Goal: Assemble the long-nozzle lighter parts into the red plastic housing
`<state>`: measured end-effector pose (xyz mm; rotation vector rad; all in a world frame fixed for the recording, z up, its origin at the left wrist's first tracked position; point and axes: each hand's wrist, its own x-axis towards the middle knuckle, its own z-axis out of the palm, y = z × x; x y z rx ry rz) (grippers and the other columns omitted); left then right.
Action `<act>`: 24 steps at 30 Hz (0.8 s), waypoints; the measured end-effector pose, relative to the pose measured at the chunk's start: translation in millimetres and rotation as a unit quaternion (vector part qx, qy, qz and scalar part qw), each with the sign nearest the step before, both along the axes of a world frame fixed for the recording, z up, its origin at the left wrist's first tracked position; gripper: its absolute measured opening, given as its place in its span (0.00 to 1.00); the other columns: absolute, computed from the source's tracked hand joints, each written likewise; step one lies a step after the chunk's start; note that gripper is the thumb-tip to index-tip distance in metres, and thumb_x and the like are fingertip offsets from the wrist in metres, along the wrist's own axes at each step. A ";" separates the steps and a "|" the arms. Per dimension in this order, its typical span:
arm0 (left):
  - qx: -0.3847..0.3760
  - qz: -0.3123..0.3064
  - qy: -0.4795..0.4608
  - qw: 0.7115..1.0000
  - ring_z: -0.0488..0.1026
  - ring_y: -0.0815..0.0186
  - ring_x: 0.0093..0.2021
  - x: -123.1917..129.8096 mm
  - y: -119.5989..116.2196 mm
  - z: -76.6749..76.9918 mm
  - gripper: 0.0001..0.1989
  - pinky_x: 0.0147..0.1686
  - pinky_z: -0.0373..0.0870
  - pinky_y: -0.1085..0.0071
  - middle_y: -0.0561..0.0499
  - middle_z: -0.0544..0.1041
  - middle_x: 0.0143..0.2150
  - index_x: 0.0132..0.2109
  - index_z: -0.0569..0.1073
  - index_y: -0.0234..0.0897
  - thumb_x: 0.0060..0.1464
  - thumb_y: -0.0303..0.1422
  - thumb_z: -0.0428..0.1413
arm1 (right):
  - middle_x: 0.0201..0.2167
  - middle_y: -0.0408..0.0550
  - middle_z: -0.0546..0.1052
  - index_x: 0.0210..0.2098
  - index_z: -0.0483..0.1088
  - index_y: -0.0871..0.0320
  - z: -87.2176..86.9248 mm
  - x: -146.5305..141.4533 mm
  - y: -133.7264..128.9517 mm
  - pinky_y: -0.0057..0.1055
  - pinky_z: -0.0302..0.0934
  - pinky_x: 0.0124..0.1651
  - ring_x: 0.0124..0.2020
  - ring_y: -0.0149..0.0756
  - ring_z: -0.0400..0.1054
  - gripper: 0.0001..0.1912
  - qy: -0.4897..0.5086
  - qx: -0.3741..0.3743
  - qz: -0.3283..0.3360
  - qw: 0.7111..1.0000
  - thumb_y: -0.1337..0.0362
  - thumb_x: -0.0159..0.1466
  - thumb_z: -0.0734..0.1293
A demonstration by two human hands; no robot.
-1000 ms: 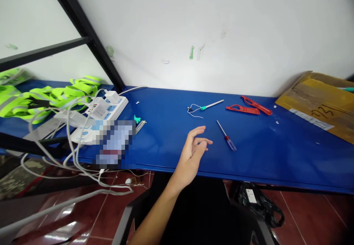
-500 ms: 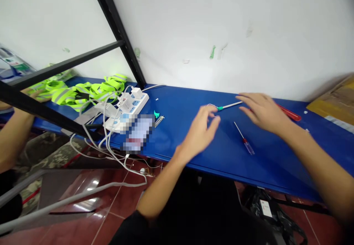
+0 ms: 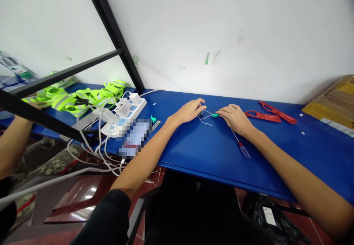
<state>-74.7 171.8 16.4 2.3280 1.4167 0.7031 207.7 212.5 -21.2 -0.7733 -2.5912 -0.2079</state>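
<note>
Over the blue table, my left hand has its thumb and index finger a little apart, close to looped thin white wire. A small dark piece shows under its fingers among the loops. My right hand lies palm down with fingers together, fingertips at a small green piece joined to the wire. The white rod behind that piece is hidden under this hand. Just below the right hand lies a screwdriver with a clear and red handle, its shaft tip partly covered.
Two red-handled tools lie right of my right hand, before a taped cardboard box. Leftward are a phone, a green scrap, a power strip with cables, a black frame post, yellow-green reflective straps and another person's arm.
My left hand has moved left and forward. My right hand has come down left over the white rod and reaches the green piece. The red tools are now uncovered; the view has shifted slightly.
</note>
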 end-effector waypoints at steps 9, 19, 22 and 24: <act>-0.015 -0.102 0.056 0.993 0.76 0.56 0.53 -16.6 0.8 5.7 0.12 0.60 0.69 0.56 0.43 0.82 0.51 0.47 0.82 0.38 0.72 0.34 0.53 | 0.50 0.53 0.83 0.61 0.77 0.50 2.7 -2.8 -10.2 0.52 0.60 0.60 0.51 0.48 0.71 0.23 0.029 -0.011 0.008 0.999 0.66 0.77 0.55; -0.070 -0.097 0.055 0.991 0.77 0.58 0.49 -36.9 2.9 4.6 0.14 0.51 0.73 0.61 0.43 0.80 0.53 0.53 0.81 0.37 0.62 0.30 0.58 | 0.49 0.51 0.83 0.56 0.80 0.49 -0.9 -1.2 -3.5 0.52 0.59 0.60 0.50 0.48 0.71 0.22 0.030 -0.041 0.014 0.999 0.57 0.79 0.55; -0.069 -0.104 0.062 0.990 0.75 0.55 0.53 -35.2 2.0 4.0 0.15 0.54 0.72 0.59 0.43 0.77 0.54 0.52 0.82 0.38 0.59 0.34 0.63 | 0.49 0.53 0.84 0.56 0.80 0.49 0.0 -1.2 -4.6 0.52 0.60 0.58 0.50 0.49 0.72 0.22 0.027 -0.052 0.013 0.998 0.55 0.79 0.55; -0.064 -0.109 0.066 0.990 0.74 0.53 0.54 -31.9 1.6 3.3 0.13 0.56 0.70 0.58 0.43 0.76 0.53 0.50 0.83 0.39 0.58 0.36 0.65 | 0.50 0.53 0.83 0.58 0.79 0.50 1.2 -0.8 -5.1 0.52 0.60 0.59 0.52 0.50 0.72 0.22 0.029 -0.059 0.009 0.998 0.54 0.79 0.56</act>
